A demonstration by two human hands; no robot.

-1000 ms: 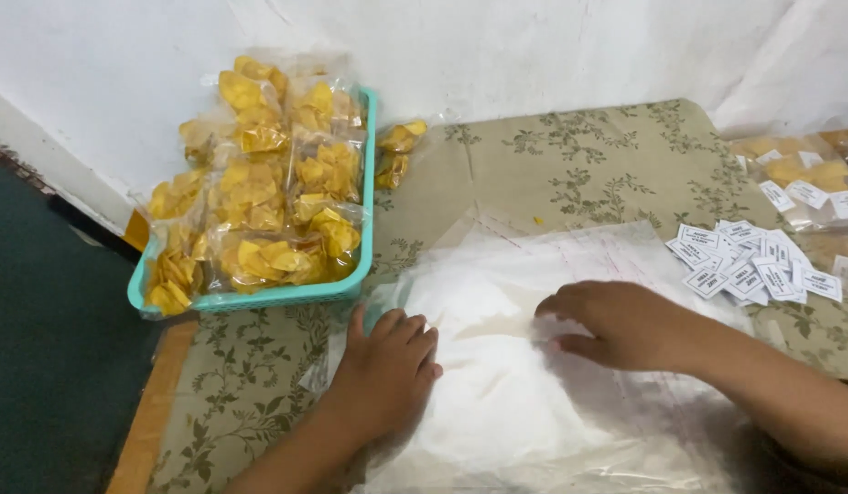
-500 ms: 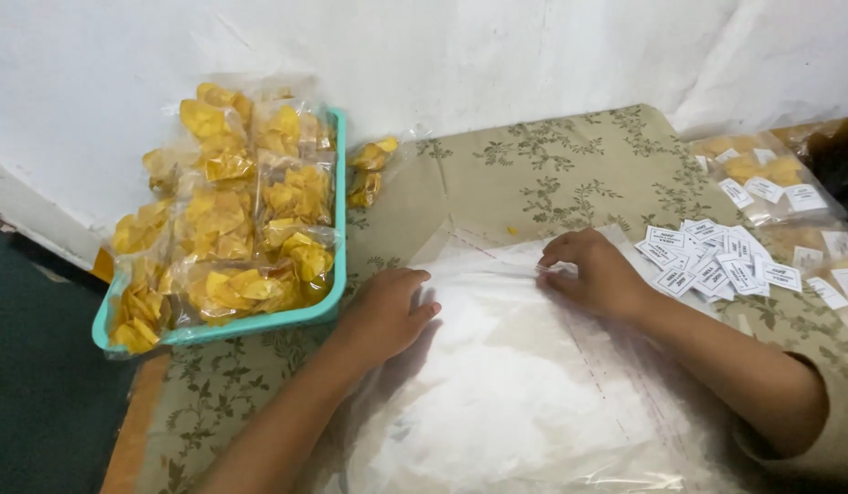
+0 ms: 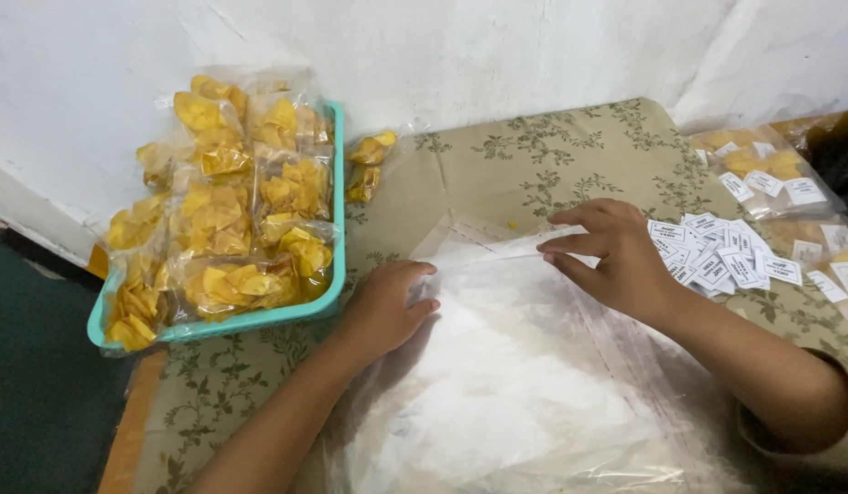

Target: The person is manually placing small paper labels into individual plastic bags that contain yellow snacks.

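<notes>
Head view: the left hand (image 3: 383,306) grips the clear bag stack (image 3: 506,393) on the bench (image 3: 534,155); the right hand (image 3: 611,252) pinches its top edge. White labels (image 3: 721,256) lie right, a teal tray (image 3: 337,183) of yellow chip packets (image 3: 218,220) left.

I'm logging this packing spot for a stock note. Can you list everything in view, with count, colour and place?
Tray: one, turquoise, left on the table, against the wall.
Chip packets: many, clear with yellow chips, heaped in the tray; one more beside its right rim.
Labelled packets: at least two, clear with yellow chips and white labels, far right.
Paper labels: a loose pile, white with dark print, right of the hands.
Plastic bags: a stack, clear, front centre.
Tablecloth: one, olive with a leaf pattern.
Wall: white, behind.
Left hand: grip on the stack's left top corner.
Right hand: fingers pinching the stack's top edge.
</notes>
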